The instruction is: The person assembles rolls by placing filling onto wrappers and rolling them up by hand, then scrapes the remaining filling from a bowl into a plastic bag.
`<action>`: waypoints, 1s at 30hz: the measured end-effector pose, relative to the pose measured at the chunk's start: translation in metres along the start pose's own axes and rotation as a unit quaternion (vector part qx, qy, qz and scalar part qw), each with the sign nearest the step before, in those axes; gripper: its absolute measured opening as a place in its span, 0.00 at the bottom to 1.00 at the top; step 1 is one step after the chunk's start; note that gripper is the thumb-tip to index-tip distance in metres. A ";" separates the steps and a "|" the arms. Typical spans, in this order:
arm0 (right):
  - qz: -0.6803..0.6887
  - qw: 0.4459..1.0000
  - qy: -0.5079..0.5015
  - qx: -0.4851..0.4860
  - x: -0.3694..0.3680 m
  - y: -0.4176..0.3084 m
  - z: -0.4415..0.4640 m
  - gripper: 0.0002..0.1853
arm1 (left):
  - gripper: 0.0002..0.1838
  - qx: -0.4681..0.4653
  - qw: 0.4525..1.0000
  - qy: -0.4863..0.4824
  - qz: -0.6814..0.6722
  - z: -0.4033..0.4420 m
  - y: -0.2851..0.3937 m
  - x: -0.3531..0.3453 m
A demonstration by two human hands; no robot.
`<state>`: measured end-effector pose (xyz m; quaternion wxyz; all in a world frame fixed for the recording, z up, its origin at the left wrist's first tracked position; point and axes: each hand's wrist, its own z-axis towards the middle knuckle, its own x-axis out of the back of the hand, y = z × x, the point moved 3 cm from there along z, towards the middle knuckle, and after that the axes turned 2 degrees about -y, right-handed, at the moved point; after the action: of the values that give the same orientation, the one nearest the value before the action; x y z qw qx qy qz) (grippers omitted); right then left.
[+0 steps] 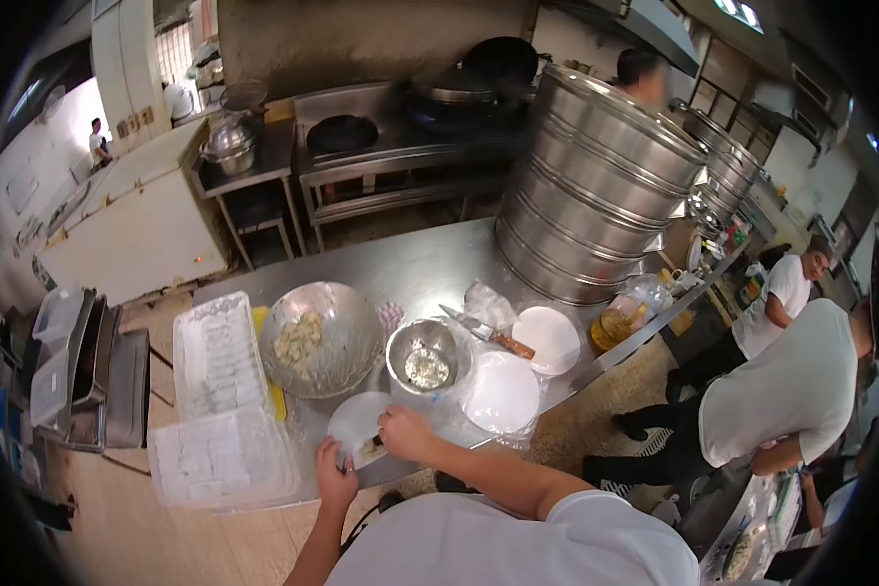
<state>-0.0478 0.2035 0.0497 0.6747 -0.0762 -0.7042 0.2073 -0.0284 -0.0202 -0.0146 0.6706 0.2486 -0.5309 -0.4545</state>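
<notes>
A thin white round wrapper (352, 415) lies on the steel table before me, with a little filling on its near part. At its near left edge is my left hand (336, 479), fingers curled and closed on the wrapper's rim. My right hand (407, 433) is closed over the wrapper's right side, fingertips down by the filling; what they pinch is hidden. Beyond the wrapper stand a large metal bowl (352, 337) with a pale, green-flecked filling (299, 337) and a smaller metal bowl (400, 344) holding some clear liquid. Stacked white round wrappers (547, 340) on plastic lie to the right.
Left on the table are a plastic tray (220, 303) of white rolls and a clear lidded container (220, 464). A wooden-handled knife (513, 344) lies near the wrappers. Tall steel steamers (596, 186) and a jug of yellow oil (610, 327) stand right. Co-workers (781, 381) work behind.
</notes>
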 end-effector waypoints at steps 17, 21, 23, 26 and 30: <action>0.253 0.933 0.094 -0.238 -0.044 0.065 -0.016 0.12 | 0.08 0.218 0.976 -0.023 -0.007 0.033 -0.033 -0.007; 0.478 0.809 -0.005 -0.342 -0.042 0.061 -0.027 0.16 | 0.08 0.144 0.989 0.015 0.010 0.020 -0.037 -0.008; 0.448 0.822 -0.066 -0.345 -0.037 0.057 -0.034 0.18 | 0.09 0.287 0.954 -0.054 -0.073 0.019 0.011 0.005; 0.362 0.893 -0.029 -0.265 -0.050 0.059 -0.036 0.20 | 0.09 0.367 0.911 -0.126 -0.139 0.007 -0.001 0.002; 0.294 0.930 0.015 -0.220 -0.042 0.040 -0.040 0.18 | 0.07 0.368 0.907 -0.107 -0.171 -0.003 -0.001 0.000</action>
<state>-0.0124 0.2314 -0.0043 0.5605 -0.4295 -0.6680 0.2348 -0.0259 -0.0215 -0.0161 0.3822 0.5149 -0.6784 -0.3586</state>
